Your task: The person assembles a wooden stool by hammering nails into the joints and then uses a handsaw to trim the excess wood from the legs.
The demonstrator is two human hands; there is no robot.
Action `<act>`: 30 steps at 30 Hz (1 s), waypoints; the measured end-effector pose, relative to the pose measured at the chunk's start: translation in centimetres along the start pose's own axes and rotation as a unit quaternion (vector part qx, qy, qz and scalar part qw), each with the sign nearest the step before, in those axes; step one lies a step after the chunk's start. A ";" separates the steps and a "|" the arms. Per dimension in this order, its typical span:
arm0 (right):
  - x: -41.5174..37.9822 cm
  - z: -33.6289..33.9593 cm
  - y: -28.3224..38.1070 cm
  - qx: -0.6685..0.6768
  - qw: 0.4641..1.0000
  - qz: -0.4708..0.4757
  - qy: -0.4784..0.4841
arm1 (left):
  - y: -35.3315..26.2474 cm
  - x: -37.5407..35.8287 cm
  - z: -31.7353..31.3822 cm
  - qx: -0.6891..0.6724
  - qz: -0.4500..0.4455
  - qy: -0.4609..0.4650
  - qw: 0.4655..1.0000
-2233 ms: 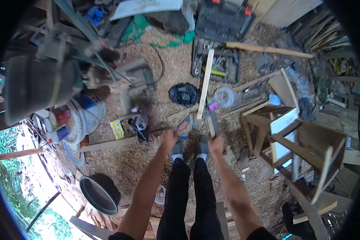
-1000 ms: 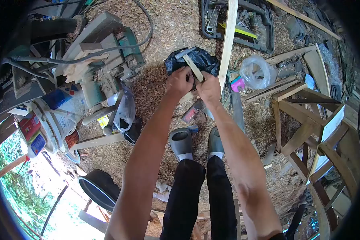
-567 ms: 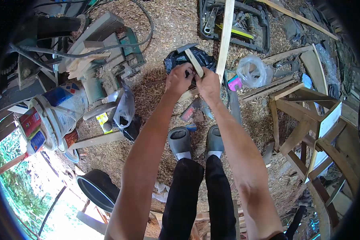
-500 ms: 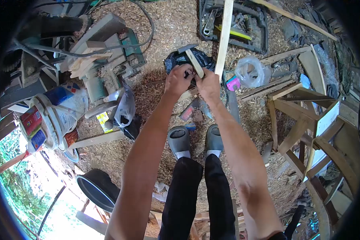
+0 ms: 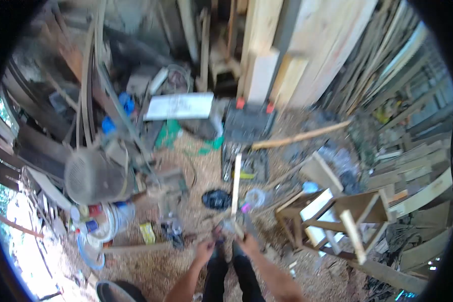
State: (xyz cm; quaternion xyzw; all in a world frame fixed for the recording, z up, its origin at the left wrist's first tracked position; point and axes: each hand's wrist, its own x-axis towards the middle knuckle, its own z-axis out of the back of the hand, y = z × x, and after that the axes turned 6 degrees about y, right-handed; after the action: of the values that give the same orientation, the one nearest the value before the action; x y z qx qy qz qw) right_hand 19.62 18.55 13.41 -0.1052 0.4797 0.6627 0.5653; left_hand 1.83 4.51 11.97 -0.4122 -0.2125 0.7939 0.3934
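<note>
My right hand (image 5: 247, 244) is closed round the pale wooden handle of a hammer (image 5: 238, 231), which points up and away from me; its head is blurred. To its left, my left hand (image 5: 203, 250) is closed, with its fingers curled in. What it holds, if anything, is too blurred to make out. A dark reddish item (image 5: 218, 233) shows just beyond the left hand, apparently on the floor. Both hands are low in view, above my dark trouser legs (image 5: 216, 274). A long pale wood strip (image 5: 236, 186) extends away beyond the hammer.
A black plastic bag (image 5: 217, 199) and a clear plastic bag (image 5: 255, 198) lie ahead on shavings. Farther off is an open toolbox (image 5: 251, 123). A wooden frame (image 5: 337, 221) stands right; buckets (image 5: 105, 221) and a machine (image 5: 95, 176) stand left. Boards (image 5: 327, 50) lean at the back.
The view has tilted up, bringing the back boards into sight. My hands appear lower and farther apart. The left hand has moved away from the hammer; the right still grips its handle.
</note>
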 end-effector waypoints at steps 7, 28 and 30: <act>-21.2 11.8 -5.0 -0.031 0.997 -0.064 -0.030 | 5.4 -14.8 7.3 0.165 -0.070 0.054 0.982; -45.8 12.4 -12.0 0.232 0.930 -0.064 -0.278 | -23.0 -18.6 11.3 -0.071 -0.093 0.143 0.983; -46.6 14.2 -11.7 0.225 0.929 -0.068 -0.285 | -25.0 -17.7 8.8 -0.052 -0.114 0.161 0.979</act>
State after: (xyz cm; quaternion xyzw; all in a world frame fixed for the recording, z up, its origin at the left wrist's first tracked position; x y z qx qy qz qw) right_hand 51.04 -2.14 46.53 0.1858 0.4270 0.4995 0.7305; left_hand 11.99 5.24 42.15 -0.5278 -0.2333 0.6545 0.4884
